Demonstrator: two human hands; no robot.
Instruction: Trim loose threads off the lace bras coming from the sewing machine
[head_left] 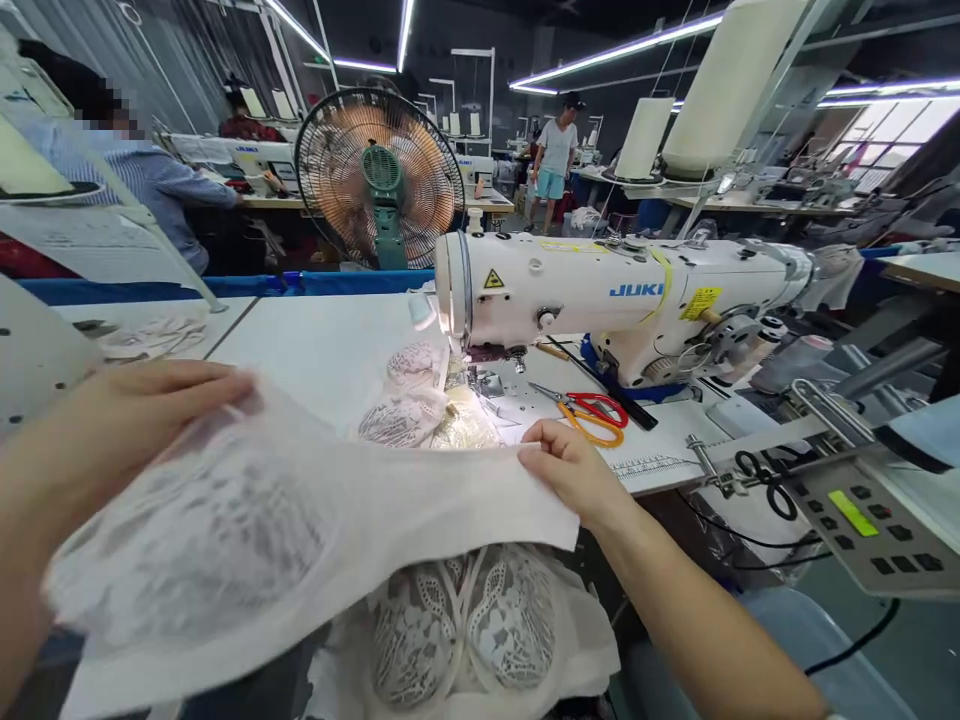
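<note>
A white lace bra (225,540) is stretched between my two hands in front of the sewing machine. My left hand (180,400) pinches its upper edge above the lace cup, slightly blurred. At the band's other end, my right hand (566,465) grips the top edge between thumb and fingers. Below it, another lace bra (465,635) lies cups up near my lap. More lace cups (409,400) rest on the table by the needle of the white JUKI sewing machine (570,285). Orange- and red-handled scissors (592,415) lie right of the needle.
A large fan (381,175) stands behind the table (300,340). Pale fabric pieces (157,335) lie at the table's left. A control panel (862,515) juts out at the right, above a plastic bin (810,650). Several people are in the background, one standing person (556,150) among them.
</note>
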